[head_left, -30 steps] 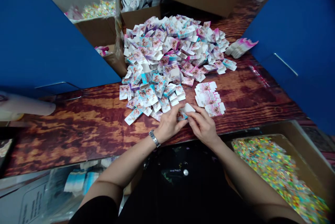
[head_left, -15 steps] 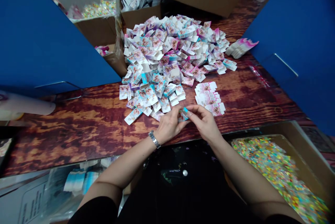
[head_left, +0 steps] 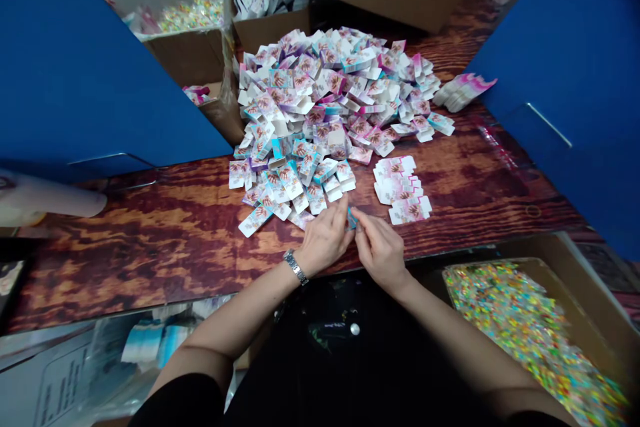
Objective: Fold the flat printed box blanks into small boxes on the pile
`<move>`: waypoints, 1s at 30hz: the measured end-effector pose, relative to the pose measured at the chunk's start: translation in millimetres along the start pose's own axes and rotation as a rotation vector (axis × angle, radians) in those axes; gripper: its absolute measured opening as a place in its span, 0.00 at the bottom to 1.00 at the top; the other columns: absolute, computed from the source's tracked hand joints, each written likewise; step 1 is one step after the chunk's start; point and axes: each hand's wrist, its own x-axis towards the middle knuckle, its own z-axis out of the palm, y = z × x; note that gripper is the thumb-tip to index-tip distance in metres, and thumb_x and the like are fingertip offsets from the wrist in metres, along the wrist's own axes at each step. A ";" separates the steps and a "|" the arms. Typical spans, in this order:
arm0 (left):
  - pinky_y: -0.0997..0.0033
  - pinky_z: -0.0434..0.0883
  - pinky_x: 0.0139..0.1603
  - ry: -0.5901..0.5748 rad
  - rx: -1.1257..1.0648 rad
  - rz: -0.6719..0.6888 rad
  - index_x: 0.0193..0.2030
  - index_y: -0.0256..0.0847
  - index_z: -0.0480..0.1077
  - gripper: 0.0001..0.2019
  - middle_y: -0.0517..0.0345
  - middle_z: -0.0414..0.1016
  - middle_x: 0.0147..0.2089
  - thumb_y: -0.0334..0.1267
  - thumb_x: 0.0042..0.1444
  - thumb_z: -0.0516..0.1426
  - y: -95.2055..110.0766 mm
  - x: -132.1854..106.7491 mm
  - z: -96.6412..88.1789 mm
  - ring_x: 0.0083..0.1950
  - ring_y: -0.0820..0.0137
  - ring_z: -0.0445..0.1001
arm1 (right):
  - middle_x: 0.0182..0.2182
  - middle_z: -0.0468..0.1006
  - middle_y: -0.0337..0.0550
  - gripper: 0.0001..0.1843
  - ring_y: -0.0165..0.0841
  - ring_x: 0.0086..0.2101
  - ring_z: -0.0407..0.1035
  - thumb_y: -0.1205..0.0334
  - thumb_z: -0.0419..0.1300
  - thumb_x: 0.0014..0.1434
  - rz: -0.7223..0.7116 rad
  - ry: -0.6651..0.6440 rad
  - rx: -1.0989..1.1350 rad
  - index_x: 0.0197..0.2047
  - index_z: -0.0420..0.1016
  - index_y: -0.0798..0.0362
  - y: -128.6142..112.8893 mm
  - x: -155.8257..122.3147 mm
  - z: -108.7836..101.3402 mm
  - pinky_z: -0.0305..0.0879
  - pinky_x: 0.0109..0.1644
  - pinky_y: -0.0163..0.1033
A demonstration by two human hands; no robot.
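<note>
Between my two hands is a small blue-and-white printed carton (head_left: 352, 218), mostly covered by the fingers. My left hand (head_left: 325, 238), a metal watch on its wrist, is closed around the carton from the left. From the right, my right hand (head_left: 381, 248) pinches the carton's edge with bent fingers. Just beyond the hands lies a large heap of small folded cartons (head_left: 320, 114) in blue, pink and purple, many with flaps standing up. Flat pink-and-white carton blanks (head_left: 403, 190) lie spread to the right of my hands.
A stack of pink-edged blanks (head_left: 464, 91) rests by the right blue door (head_left: 565, 80). An open box of colourful small wrapped pieces (head_left: 530, 334) stands below the table edge at right. Cardboard boxes (head_left: 190, 60) line the back left, and a pale roll (head_left: 55, 195) lies at left.
My right hand has turned and drawn slightly down and left, its fingers now more curled. Less of the carton shows between the hands.
</note>
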 end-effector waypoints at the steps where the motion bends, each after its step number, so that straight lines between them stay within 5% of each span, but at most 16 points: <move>1: 0.62 0.73 0.44 -0.006 -0.006 -0.001 0.71 0.33 0.36 0.33 0.43 0.71 0.47 0.38 0.63 0.47 0.2 0.0 0.5 0.46 0.60 0.73 | 0.49 0.77 0.52 0.24 0.38 0.49 0.72 0.74 0.52 0.62 -0.033 0.012 -0.021 0.61 0.66 0.56 -0.1 -2.7 1.8 0.70 0.54 0.45; 10: 0.60 0.72 0.50 -0.026 -0.106 -0.022 0.70 0.34 0.38 0.33 0.42 0.70 0.51 0.34 0.60 0.48 -0.7 0.5 2.5 0.50 0.60 0.72 | 0.56 0.72 0.53 0.28 0.40 0.55 0.67 0.73 0.49 0.63 0.006 -0.026 0.027 0.66 0.57 0.54 -1.0 -7.3 9.0 0.68 0.58 0.50; 17: 0.60 0.75 0.46 -0.089 0.010 0.037 0.70 0.35 0.39 0.36 0.40 0.70 0.54 0.35 0.59 0.52 -16.2 -2.7 -1.3 0.50 0.58 0.73 | 0.61 0.66 0.51 0.29 0.40 0.60 0.61 0.66 0.49 0.66 0.104 -0.210 0.157 0.69 0.52 0.51 2.0 -8.6 11.6 0.63 0.62 0.50; 21: 0.60 0.74 0.44 -0.030 0.204 0.169 0.69 0.35 0.47 0.31 0.42 0.73 0.50 0.40 0.62 0.52 -35.9 34.6 -43.7 0.48 0.58 0.73 | 0.59 0.67 0.51 0.26 0.39 0.57 0.65 0.64 0.50 0.66 0.202 -0.174 0.207 0.66 0.56 0.48 6.4 -9.8 12.8 0.66 0.60 0.49; 24: 0.56 0.71 0.51 0.202 0.280 0.147 0.68 0.34 0.51 0.33 0.40 0.72 0.52 0.46 0.61 0.54 -51.2 86.3 -96.2 0.51 0.55 0.71 | 0.56 0.70 0.51 0.25 0.37 0.51 0.71 0.63 0.50 0.66 0.228 -0.186 0.201 0.65 0.58 0.47 13.0 -17.5 15.7 0.70 0.56 0.46; 27: 0.47 0.55 0.66 0.443 0.247 0.170 0.68 0.35 0.51 0.38 0.37 0.57 0.66 0.52 0.57 0.57 -63.9 128.9 -139.0 0.68 0.48 0.54 | 0.54 0.72 0.51 0.24 0.40 0.52 0.70 0.63 0.51 0.65 0.193 -0.190 0.135 0.64 0.60 0.48 18.8 -28.7 18.4 0.70 0.56 0.48; 30: 0.46 0.48 0.69 0.509 0.203 0.187 0.69 0.36 0.48 0.38 0.39 0.47 0.71 0.51 0.58 0.57 -77.0 130.1 -146.9 0.72 0.50 0.45 | 0.52 0.75 0.50 0.25 0.39 0.51 0.71 0.65 0.51 0.65 0.143 -0.221 0.101 0.65 0.59 0.48 20.2 -35.9 21.0 0.71 0.55 0.47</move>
